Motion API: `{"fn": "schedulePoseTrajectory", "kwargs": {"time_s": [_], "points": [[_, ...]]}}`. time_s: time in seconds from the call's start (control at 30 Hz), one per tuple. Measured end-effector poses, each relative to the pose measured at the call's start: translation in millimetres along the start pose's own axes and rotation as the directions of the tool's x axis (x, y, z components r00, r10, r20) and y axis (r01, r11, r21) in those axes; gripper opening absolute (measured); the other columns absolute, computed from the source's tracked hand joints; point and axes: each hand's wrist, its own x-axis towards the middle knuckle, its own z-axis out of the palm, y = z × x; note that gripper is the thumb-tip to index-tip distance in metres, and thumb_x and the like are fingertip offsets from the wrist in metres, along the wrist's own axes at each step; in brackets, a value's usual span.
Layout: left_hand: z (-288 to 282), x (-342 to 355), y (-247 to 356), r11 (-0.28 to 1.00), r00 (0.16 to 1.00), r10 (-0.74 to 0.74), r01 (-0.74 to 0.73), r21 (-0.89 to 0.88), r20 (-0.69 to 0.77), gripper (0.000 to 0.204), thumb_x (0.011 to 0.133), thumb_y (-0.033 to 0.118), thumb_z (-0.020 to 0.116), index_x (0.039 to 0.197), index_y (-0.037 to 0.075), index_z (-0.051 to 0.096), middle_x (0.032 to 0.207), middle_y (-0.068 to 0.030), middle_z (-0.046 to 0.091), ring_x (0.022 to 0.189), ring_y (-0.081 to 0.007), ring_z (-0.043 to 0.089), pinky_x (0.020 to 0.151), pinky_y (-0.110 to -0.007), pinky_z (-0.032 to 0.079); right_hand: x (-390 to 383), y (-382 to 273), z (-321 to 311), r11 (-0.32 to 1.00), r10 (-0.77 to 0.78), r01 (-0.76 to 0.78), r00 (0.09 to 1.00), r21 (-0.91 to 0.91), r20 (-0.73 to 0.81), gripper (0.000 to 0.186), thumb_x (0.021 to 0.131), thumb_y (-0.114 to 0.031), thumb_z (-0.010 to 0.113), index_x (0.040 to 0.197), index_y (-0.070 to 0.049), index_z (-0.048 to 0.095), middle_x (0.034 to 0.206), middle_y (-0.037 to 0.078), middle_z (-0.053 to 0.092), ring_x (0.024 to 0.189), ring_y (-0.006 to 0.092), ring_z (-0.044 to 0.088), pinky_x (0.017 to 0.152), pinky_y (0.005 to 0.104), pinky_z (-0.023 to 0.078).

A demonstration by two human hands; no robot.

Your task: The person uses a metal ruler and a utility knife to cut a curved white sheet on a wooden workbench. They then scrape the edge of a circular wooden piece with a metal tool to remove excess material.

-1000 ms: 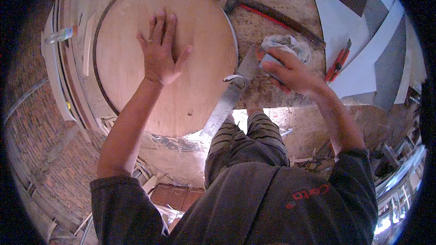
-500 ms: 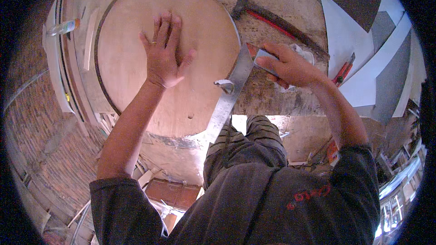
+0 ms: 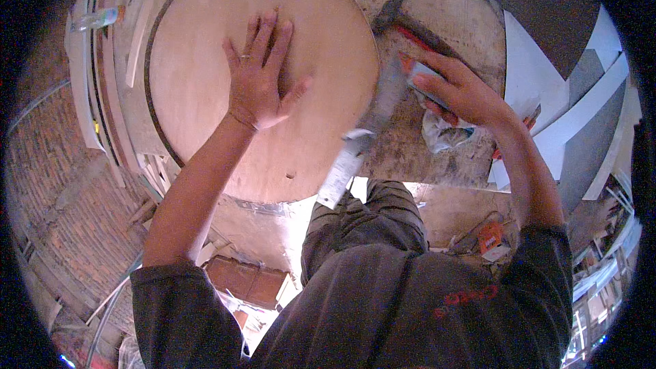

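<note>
A large round wooden panel (image 3: 198,96) with a dark rim lies on the worktable. My left hand (image 3: 263,89) rests flat on it, fingers spread. In my right hand (image 3: 458,89), closed round the handle, is what looks like a handsaw (image 3: 342,174); its broad metal blade slants down towards my legs along the panel's right edge. A small pale curled strip (image 3: 359,138) sits at the middle of the blade. I cannot make out any teeth. A hammer (image 3: 391,12) lies beyond my right hand, its handle partly covered by that hand.
Crumpled whitish material (image 3: 444,133) lies below my right hand. Grey and white sheets (image 3: 536,61) overlap at the right. A red tool (image 3: 529,123) is mostly hidden by my forearm. At the left are long strips and a clear bottle (image 3: 99,19). The table's near edge (image 3: 437,183) faces my legs.
My right hand and the saw have shifted rightward, and the blade is blurred near the handle. The hand now covers more of the hammer's handle. My left hand stays flat on the panel.
</note>
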Motion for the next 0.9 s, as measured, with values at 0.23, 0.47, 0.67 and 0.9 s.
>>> {"fn": "schedulePoseTrajectory", "kwargs": {"time_s": [0.23,0.47,0.67,0.9], "points": [[0.7,-1.7,-0.2,1.0,0.999,-0.021,0.021,0.007,0.039,0.094,0.094,0.06,0.067,0.169,0.011,0.037,0.179,-0.0187,0.023,0.165,-0.0438,0.02,0.117,-0.084,0.009,6.9,-15.6,-7.1,0.988,0.155,-0.155,0.988,-0.014,0.004,0.052,0.11,-0.041,0.062,0.153,-0.012,0.054,0.072,-0.003,0.056,0.051,0.0064,0.049,0.042,0.0254,0.04],[0.5,-0.2,1.0,1.0,0.999,-0.031,0.031,0.003,0.027,0.094,0.094,0.06,0.068,0.169,0.012,0.037,0.179,-0.0183,0.023,0.164,-0.0452,0.021,0.117,-0.085,0.01,24.2,-17.7,-15.6,0.989,0.136,-0.137,0.991,-0.058,-0.007,0.05,0.109,-0.045,0.063,0.147,-0.013,0.057,0.071,-0.003,0.056,0.051,0.0064,0.049,0.043,0.0256,0.04],[-3.2,-0.4,4.1,0.999,0.998,-0.048,0.048,-0.001,0.048,0.094,0.093,0.061,0.068,0.168,0.011,0.038,0.179,-0.0187,0.024,0.164,-0.0452,0.022,0.117,-0.084,0.01,28.9,-16.3,-22.8,0.985,0.166,-0.169,0.982,-0.028,-0.094,0.049,0.108,-0.048,0.064,0.143,-0.013,0.06,0.071,-0.004,0.055,0.052,0.006,0.048,0.043,0.0252,0.039],[0.8,-4.1,0.9,0.998,0.998,-0.056,0.057,-0.021,0.035,0.095,0.093,0.06,0.069,0.167,0.009,0.04,0.179,-0.019,0.024,0.164,-0.0457,0.023,0.117,-0.083,0.01,31.0,-18.9,-29.5,0.973,0.229,-0.231,0.962,0.001,-0.15,0.04,0.109,-0.048,0.064,0.128,-0.013,0.065,0.07,-0.004,0.056,0.051,0.0055,0.049,0.043,0.0237,0.038]]}}
